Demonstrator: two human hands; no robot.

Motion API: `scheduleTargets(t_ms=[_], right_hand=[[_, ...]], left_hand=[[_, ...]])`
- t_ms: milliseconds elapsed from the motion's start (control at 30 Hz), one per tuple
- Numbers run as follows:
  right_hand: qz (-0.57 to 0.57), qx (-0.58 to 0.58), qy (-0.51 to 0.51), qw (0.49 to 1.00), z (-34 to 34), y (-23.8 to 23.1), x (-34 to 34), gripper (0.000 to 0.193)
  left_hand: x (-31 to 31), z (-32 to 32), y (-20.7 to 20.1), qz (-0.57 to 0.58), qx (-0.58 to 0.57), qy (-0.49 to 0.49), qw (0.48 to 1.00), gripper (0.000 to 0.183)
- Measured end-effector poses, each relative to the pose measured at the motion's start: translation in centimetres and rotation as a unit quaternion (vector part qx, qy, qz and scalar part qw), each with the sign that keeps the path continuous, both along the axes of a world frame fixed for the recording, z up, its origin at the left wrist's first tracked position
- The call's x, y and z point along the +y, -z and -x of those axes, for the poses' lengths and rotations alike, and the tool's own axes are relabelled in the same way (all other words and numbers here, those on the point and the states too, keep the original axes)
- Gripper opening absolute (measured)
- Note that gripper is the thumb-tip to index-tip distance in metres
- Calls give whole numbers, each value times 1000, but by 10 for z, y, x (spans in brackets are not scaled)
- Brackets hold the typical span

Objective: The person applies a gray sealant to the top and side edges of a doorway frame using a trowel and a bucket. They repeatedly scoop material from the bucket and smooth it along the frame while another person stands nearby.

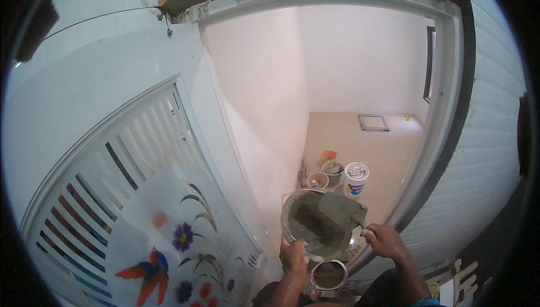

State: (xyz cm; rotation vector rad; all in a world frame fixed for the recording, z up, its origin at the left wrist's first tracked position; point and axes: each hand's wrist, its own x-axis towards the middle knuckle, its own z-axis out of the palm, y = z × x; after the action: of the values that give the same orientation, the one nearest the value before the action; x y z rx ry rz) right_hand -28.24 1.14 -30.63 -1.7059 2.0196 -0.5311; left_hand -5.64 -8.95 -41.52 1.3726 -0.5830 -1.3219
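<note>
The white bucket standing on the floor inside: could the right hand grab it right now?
Probably not: the right hand is busy gripping the trowel, and the white bucket looks farther off, beyond the mortar bucket.

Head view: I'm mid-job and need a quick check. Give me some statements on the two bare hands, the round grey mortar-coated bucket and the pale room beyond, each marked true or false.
1. The left hand grips the rim of the round grey mortar-coated bucket. True.
2. The right hand is empty. False: it holds a flat grey mortar-smeared trowel by its handle.
3. In this view, the trowel's blade overlaps the bucket. True.
4. The white cylindrical tub with a coloured label hangs on the wall. False: it stands on the smooth beige floor.
5. A thin rectangular frame lies on that floor. True.
</note>
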Motion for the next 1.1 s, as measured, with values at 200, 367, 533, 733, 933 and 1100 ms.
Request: scheduleTargets(t_ms=[200,367,533,733,933,1100], right_hand=[[10,81,-65,994,7,37,-25,45],[94,-150,11,984,1,65,-31,44],[109,-298,77,945,11,73,-30,39],[170,-296,42,939,24,82,-38,30],[233,-235,50,942,25,73,-38,31],[184,-217,98,954,24,57,-35,42]], left_hand=[[5,5,-14,-9,34,-12,999,57],[1,6,-8,22,68,4,997,58],[3,8,-8,63,105,20,992,62],[10,13,-13,36,67,38,996,59],[11,17,-7,81,36,71,994,58],[5,17,7,58,21,82,995,59]])
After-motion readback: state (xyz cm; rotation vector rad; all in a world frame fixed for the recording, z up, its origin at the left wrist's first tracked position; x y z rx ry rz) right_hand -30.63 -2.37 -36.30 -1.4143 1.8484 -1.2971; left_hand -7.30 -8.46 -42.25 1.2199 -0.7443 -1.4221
